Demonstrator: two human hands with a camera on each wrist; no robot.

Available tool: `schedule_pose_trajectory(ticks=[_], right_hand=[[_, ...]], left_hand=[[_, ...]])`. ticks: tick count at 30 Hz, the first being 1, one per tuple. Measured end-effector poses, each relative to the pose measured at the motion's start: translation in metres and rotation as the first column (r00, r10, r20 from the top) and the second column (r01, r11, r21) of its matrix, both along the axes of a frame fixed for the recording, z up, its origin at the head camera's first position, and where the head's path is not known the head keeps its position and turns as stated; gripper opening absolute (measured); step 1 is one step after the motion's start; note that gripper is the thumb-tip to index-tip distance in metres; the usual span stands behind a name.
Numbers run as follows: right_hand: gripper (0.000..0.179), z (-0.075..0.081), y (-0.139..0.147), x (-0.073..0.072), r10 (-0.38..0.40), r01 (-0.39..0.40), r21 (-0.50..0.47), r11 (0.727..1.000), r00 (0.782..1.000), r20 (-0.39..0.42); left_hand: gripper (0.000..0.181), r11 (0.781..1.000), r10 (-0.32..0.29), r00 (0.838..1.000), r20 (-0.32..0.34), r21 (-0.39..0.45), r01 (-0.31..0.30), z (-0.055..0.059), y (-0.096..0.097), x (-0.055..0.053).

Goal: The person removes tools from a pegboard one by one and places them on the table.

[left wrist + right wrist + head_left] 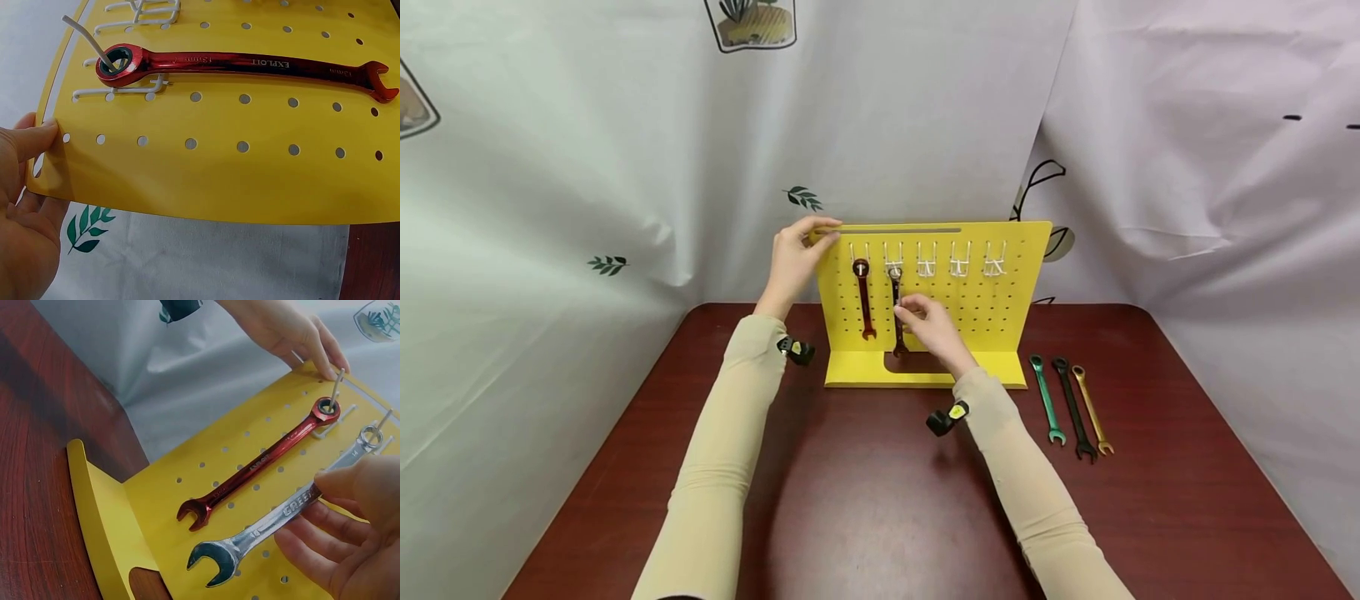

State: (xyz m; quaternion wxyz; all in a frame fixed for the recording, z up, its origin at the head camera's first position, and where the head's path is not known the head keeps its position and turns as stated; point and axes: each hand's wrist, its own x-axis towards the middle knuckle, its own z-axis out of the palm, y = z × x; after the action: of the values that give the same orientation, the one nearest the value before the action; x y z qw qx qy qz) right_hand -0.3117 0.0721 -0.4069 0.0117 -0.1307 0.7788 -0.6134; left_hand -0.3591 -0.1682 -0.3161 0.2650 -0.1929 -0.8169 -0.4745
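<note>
A yellow pegboard [970,321] stands upright on the table. My left hand [797,258] pinches its top left corner between thumb and fingers. Near that corner a red combination wrench [231,64] hangs by its ring end from a white hook. Beside it a silver combination wrench [275,519] has its ring end at the second hook, whose prong shows through the ring. My right hand [350,525] holds this silver wrench by the shaft, thumb on top and fingers beneath. Its open end points down toward the board's base.
Three more white hooks [958,265] line the board to the right. On the table to the right lie a green wrench [1047,400], a black wrench [1073,408] and a gold wrench [1092,408]. White cloth [887,108] hangs behind the table [865,492].
</note>
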Motion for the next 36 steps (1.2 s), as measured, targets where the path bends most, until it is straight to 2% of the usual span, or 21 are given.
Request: schedule_pose_trajectory(ticks=[9, 22, 36], right_hand=[[0.033, 0.003, 0.000, 0.006, -0.010, 0.010, -0.011, 1.000, 1.000, -0.006], [0.032, 0.012, 0.004, 0.012, -0.012, 0.010, -0.040, 0.999, 0.998, -0.058], [0.032, 0.031, 0.019, 0.033, -0.016, 0.012, -0.031, 0.999, 0.992, -0.128]], left_hand=[[0.019, 1.000, -0.001, 1.000, 0.002, 0.008, 0.001, -0.001, 0.000, -0.001], [0.019, 1.000, -0.005, 1.000, 0.001, 0.009, 0.005, -0.001, 0.000, -0.001], [0.020, 1.000, -0.008, 1.000, 0.004, 0.011, 0.008, -0.002, -0.001, 0.000]])
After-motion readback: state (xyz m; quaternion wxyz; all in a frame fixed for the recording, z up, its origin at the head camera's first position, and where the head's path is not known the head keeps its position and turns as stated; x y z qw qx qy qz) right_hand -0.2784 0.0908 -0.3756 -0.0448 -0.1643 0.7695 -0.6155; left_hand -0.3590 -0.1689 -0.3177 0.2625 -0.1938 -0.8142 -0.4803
